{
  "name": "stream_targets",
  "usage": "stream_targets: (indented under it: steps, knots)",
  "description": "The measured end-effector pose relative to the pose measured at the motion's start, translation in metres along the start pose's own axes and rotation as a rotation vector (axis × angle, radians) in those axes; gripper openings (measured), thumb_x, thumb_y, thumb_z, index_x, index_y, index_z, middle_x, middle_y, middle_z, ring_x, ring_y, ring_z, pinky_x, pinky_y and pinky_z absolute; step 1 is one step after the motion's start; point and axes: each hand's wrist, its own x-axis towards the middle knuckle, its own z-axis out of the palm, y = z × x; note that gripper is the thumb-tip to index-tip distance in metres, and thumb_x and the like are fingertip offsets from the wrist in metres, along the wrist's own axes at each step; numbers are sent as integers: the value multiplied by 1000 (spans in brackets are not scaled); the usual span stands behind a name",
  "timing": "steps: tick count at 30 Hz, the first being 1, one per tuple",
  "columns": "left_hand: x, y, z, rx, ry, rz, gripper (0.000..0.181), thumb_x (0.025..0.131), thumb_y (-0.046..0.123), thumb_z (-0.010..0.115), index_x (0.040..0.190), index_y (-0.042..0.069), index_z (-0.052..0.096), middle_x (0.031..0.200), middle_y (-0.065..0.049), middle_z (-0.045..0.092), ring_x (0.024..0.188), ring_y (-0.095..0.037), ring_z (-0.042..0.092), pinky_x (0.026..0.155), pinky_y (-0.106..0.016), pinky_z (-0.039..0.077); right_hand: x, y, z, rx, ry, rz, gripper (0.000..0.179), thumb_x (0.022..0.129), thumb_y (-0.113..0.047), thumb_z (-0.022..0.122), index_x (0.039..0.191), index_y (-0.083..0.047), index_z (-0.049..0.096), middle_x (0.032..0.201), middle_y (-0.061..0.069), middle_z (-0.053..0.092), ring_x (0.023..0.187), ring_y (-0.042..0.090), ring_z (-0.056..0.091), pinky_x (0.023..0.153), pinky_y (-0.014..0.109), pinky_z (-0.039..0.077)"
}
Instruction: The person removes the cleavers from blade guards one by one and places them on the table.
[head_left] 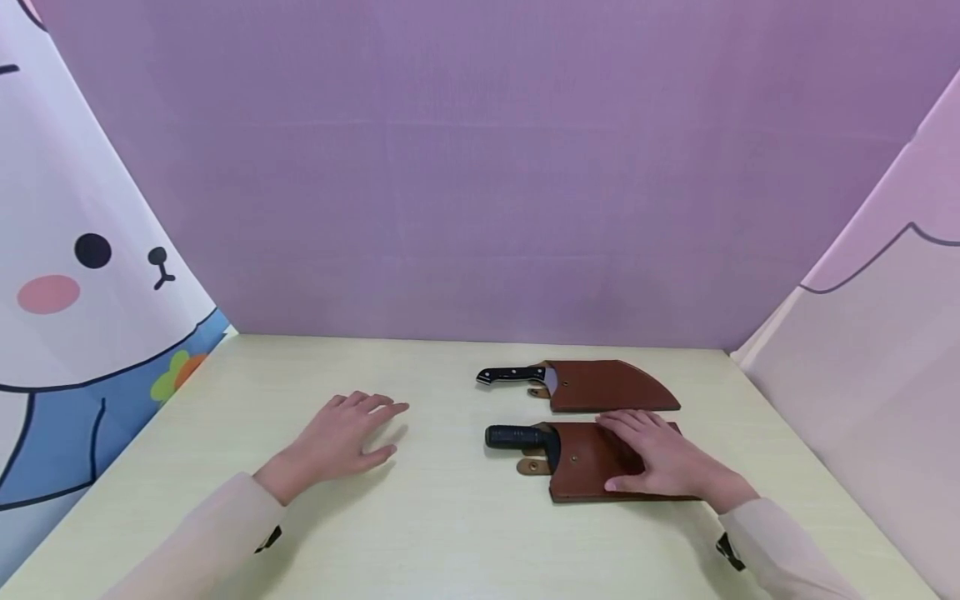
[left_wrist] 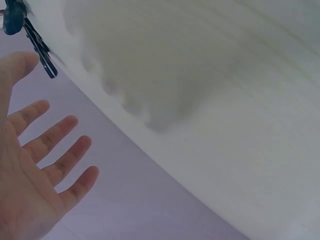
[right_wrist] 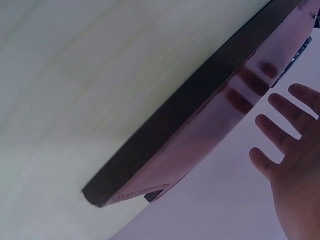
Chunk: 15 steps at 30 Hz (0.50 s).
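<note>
Two knives in brown leather sheaths lie on the table with their handles pointing left. The nearer one is a cleaver with a ribbed black handle (head_left: 513, 437); its squarish sheath (head_left: 573, 479) has a strap lying loose at the handle end. My right hand (head_left: 663, 458) hovers over that sheath, fingers extended; in the right wrist view, the fingers show apart from the sheath's shiny face (right_wrist: 200, 135). Behind lies a knife with a riveted black handle (head_left: 513, 375) in a sheath with a curved end (head_left: 607, 387). My left hand (head_left: 337, 442) is held over the table, fingers spread, holding nothing.
The pale wood-look table (head_left: 435, 533) meets a purple backdrop (head_left: 480, 208) along its far edge. A panel with a cartoon character (head_left: 97, 333) stands at the left. Another pale panel (head_left: 885, 358) bounds the right side.
</note>
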Motion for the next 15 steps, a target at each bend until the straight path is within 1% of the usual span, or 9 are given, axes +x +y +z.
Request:
stream_targets:
  steps: [5,13,15]
  knots:
    - [7,7,1,-12,-17,19,53,79,43,63,127,23,53,117,2,60,104,-23,56,83,-47,45,2,-3,0,12,-20,4,85,70,-66,63,132,-10,46,131,2,49,121,26,44,95,54,33]
    - [16,21,2,-36,-46,51,53,80,44,62,127,23,53,116,2,60,104,-23,56,84,-46,44,4,-7,3,81,-64,35,91,67,-69,63,136,-12,42,135,6,46,124,26,42,96,55,32]
    - [19,24,2,-48,-50,61,53,80,44,62,127,23,53,116,2,60,104,-23,56,84,-46,44,4,-7,5,84,-73,38,93,67,-70,62,137,-12,41,136,6,45,125,25,41,96,54,32]
